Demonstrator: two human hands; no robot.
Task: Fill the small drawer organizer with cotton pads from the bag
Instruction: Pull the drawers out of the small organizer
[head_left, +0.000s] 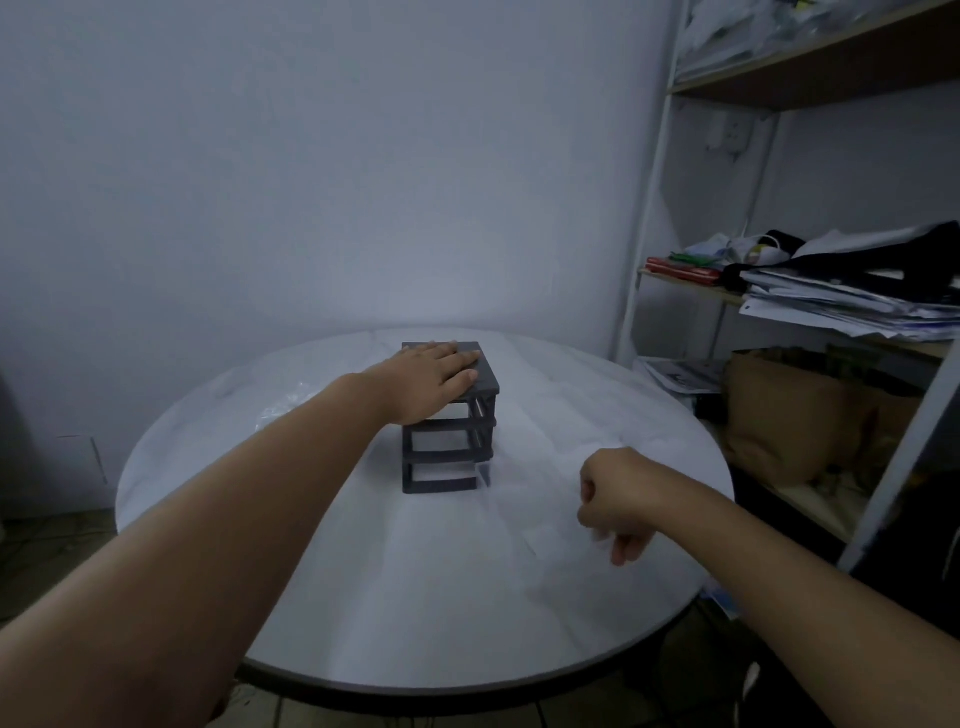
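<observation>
A small dark grey drawer organizer (449, 447) with three tiers stands near the middle of the round white table (415, 597). My left hand (434, 379) lies flat, palm down, on its top, fingers stretched out. The upper slots look see-through; a pale translucent drawer edge (484, 474) shows at the bottom tier's right side. A clear plastic bag (288, 405) lies at the table's left, partly hidden behind my left forearm. My right hand (615, 501) hovers right of the organizer, fingers curled; something pale and blurred sits under them, and I cannot tell what it is.
A white metal shelf unit (644, 249) stands against the wall on the right, loaded with stacked papers (841, 301), dark bags and a brown paper bag (779, 415) low down. The table's edge curves close in front of me. A plain wall is behind the table.
</observation>
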